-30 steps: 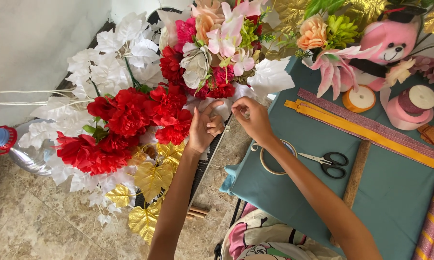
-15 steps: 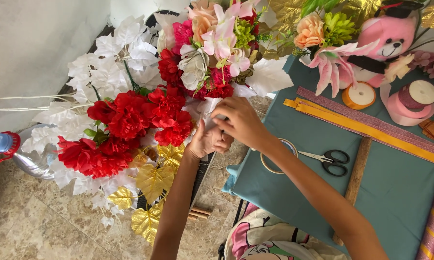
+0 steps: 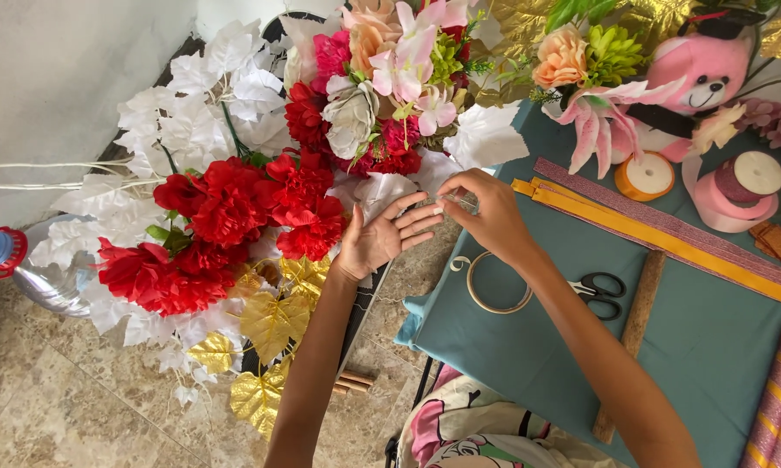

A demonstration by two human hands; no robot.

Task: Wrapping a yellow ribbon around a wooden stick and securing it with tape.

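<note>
The flower arrangement (image 3: 260,208) is seen from above, standing on the marble floor just left of the teal-covered table (image 3: 711,347). It is made of dense red blooms at its middle, white fabric leaves (image 3: 191,121) around the upper and left edges, gold leaves (image 3: 273,325) below the red ones, and a mixed cluster of pink, cream and magenta flowers (image 3: 390,78) at the top.

The left hand (image 3: 382,238) is held flat against the right edge of the arrangement, palm turned up, fingers straight and slightly spread, touching a white leaf beside the red blooms. The right hand (image 3: 486,208) is placed just right of the left hand's fingertips, thumb and forefinger pinched together on something small and pale; what is pinched cannot be made out.

On the table, to the right of the arrangement, a roll of clear tape (image 3: 494,286), black-handled scissors (image 3: 598,290), a wooden stick (image 3: 633,329), yellow and pink strips (image 3: 668,243), an orange ribbon spool (image 3: 646,176), a pink ribbon spool (image 3: 741,186) and a pink plush bear (image 3: 702,74) are seen.

The arrangement's base and frame are hidden under the flowers. A plastic bottle (image 3: 9,260) to its left is cut off by the picture's edge.
</note>
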